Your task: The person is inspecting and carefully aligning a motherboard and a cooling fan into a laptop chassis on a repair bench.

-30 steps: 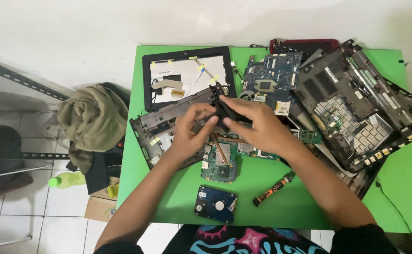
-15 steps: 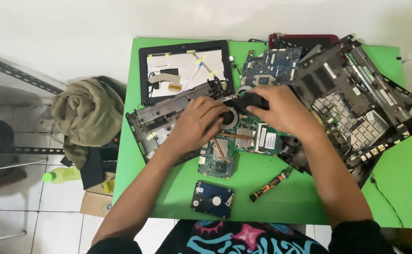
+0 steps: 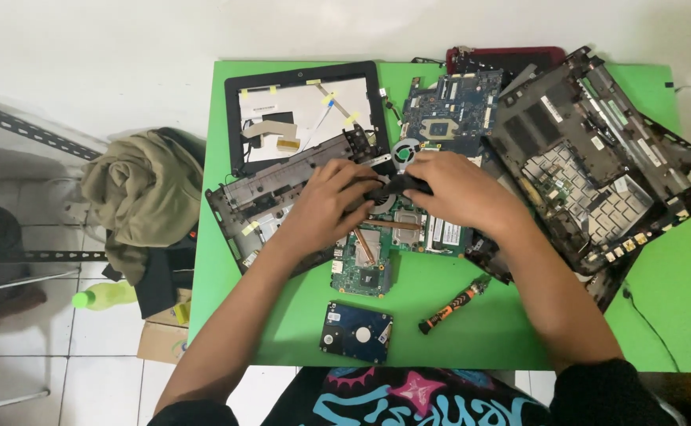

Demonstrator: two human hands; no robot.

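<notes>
A: Standing right by the green table (image 3: 282, 331) here. Both hands are on a small black laptop cooling fan (image 3: 390, 189). The left hand (image 3: 331, 197) has its fingers curled onto the fan's left edge, and the right hand (image 3: 452, 192) is clamped over its right side from above, so most of the fan is hidden between them.

B: What's under it?

A: A green motherboard (image 3: 377, 252) with a copper heat pipe (image 3: 396, 225), directly below both hands. Left of the left hand and partly under its wrist there's a grey laptop base shell (image 3: 258, 201). Beyond the left hand's fingertips sits a black screen bezel (image 3: 306, 118) with yellow tape bits on it.

B: And on the other side?

A: Just past the right hand's knuckles is a blue circuit board (image 3: 448, 110), and out to its right a gutted black laptop chassis (image 3: 590, 166). Near the right forearm lies an orange and black screwdriver (image 3: 453, 304), and closer to the person's body a bare hard drive (image 3: 355, 332).
</notes>
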